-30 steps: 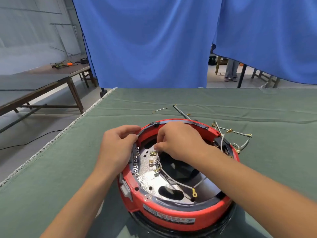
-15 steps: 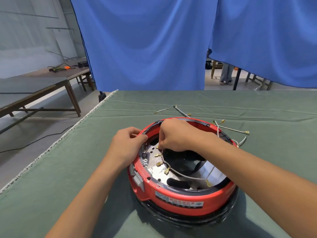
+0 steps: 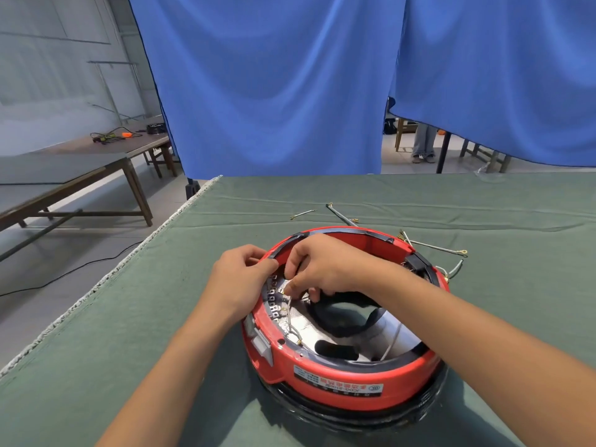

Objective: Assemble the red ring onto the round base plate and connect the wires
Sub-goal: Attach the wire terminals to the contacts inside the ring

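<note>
Big blue curtain [image 3: 274, 85] fills most of the background, hanging right behind a table covered in green cloth [image 3: 161, 317]. Off to the left there's a long wooden bench [image 3: 64, 175] with some cables and an orange bit on top, too far away to make out.

On the green cloth, near the front, sits the red ring [image 3: 348, 375]. It's sitting down over the round base plate [image 3: 338, 333], whose shiny metal shows inside the ring with dark cutouts in it. There's a label on the near face of the ring, text too small to read.

Left hand [image 3: 238, 285] is curled over the ring's left rim, thumb and fingers gripping the edge. Right hand [image 3: 325, 269] reaches down inside the ring, fingertips pinching a grey wire [image 3: 288, 309] by its brass end, right next to a row of small terminals [image 3: 274, 298] along the inner left wall. The wire trails down across the plate toward the near side.

Behind and to the right of the ring, a few loose wires [image 3: 432, 246] with brass connectors lie on the cloth.
</note>
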The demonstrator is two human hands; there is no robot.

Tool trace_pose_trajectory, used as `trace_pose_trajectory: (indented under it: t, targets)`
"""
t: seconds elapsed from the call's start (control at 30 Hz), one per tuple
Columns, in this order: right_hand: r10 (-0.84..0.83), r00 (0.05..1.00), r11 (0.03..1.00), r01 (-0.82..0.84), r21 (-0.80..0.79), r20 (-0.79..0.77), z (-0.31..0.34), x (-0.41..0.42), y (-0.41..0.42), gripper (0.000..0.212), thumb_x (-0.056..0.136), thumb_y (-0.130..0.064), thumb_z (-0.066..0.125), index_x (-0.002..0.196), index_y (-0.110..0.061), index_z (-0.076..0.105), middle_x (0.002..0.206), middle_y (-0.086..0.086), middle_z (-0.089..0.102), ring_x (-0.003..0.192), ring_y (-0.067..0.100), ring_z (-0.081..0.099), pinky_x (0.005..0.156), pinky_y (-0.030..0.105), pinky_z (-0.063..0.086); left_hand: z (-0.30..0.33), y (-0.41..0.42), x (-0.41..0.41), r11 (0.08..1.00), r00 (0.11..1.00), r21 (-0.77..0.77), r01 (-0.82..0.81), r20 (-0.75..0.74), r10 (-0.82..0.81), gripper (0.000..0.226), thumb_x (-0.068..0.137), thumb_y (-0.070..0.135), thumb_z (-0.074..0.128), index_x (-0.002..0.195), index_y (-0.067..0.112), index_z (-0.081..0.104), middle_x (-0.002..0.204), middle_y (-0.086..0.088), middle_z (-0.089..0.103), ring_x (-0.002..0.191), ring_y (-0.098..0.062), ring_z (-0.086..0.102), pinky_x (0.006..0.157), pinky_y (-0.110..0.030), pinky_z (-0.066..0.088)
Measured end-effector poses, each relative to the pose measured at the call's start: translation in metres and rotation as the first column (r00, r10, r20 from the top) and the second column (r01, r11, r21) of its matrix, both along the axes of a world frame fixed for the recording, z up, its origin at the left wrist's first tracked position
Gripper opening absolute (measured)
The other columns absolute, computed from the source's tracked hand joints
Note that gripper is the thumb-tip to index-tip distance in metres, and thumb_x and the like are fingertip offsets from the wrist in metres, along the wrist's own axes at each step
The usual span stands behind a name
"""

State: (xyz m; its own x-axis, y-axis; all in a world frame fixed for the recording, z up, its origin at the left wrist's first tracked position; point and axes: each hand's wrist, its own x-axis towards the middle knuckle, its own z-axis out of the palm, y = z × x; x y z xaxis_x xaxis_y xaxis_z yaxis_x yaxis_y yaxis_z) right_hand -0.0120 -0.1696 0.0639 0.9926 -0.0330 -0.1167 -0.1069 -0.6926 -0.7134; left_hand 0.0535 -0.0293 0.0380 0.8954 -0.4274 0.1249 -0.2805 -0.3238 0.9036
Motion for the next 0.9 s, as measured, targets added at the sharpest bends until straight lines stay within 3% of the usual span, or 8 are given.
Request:
trace_pose_trajectory:
  t: [0.23, 0.53, 0.63, 0.73, 0.9]
  targets:
    - [0.006, 0.996, 0.997, 0.001, 0.075, -0.094, 0.004, -0.001, -0.008, 0.005, 0.076, -0.017, 0.075, 0.074, -0.022, 0.074, 0.048, -0.016, 0.059, 0.045, -0.003, 0.046, 0.043, 0.012, 0.040, 0.002, 0.001, -0.002, 1.000, 1.000, -0.012, 0.006, -0.007, -0.006, 0.016, 0.085, 0.009, 0.063, 0.072, 0.019, 0.066, 0.055, 0.003, 0.058, 0.046, -0.010, 0.048, 0.055, -0.028, 0.038]
    - [-0.031, 0.992, 0.998, 0.036, 0.043, -0.123, 0.005, 0.004, -0.006, 0.012, 0.078, -0.020, 0.073, 0.067, -0.023, 0.073, 0.054, -0.014, 0.066, 0.044, -0.004, 0.051, 0.040, 0.011, 0.037, 0.004, 0.001, -0.005, 1.000, 1.000, 0.002, -0.004, 0.019, 0.004, 0.016, 0.085, 0.011, 0.063, 0.073, 0.021, 0.066, 0.061, 0.004, 0.064, 0.052, -0.009, 0.055, 0.056, -0.027, 0.043]
    - [-0.019, 0.988, 0.999, 0.023, 0.025, -0.152, 0.008, 0.007, -0.005, 0.015, 0.078, -0.020, 0.073, 0.064, -0.024, 0.072, 0.055, -0.014, 0.066, 0.045, -0.005, 0.052, 0.040, 0.010, 0.037, 0.004, 0.001, -0.005, 1.000, 1.000, -0.013, -0.002, 0.015, 0.003, 0.018, 0.084, 0.010, 0.064, 0.070, 0.022, 0.066, 0.051, 0.010, 0.061, 0.043, 0.002, 0.051, 0.052, -0.023, 0.040]
    - [-0.015, 0.988, 1.000, 0.018, 0.017, -0.152, 0.010, 0.010, -0.006, 0.015, 0.079, -0.021, 0.073, 0.064, -0.026, 0.072, 0.056, -0.015, 0.066, 0.044, -0.006, 0.050, 0.041, 0.011, 0.039, 0.005, 0.001, -0.006, 1.000, 0.999, -0.008, -0.018, 0.038, 0.019, 0.021, 0.082, 0.012, 0.065, 0.067, 0.026, 0.068, 0.059, 0.010, 0.066, 0.049, 0.004, 0.055, 0.054, -0.017, 0.043]
    - [-0.003, 0.989, 0.999, 0.010, 0.042, -0.145, 0.007, 0.012, -0.008, 0.017, 0.079, -0.021, 0.072, 0.064, -0.027, 0.073, 0.058, -0.015, 0.066, 0.044, -0.005, 0.049, 0.043, 0.011, 0.038, 0.005, 0.002, -0.007, 0.999, 0.999, -0.025, -0.027, 0.032, 0.028, 0.024, 0.082, 0.013, 0.066, 0.066, 0.030, 0.071, 0.060, 0.008, 0.070, 0.053, -0.003, 0.060, 0.060, -0.026, 0.048]
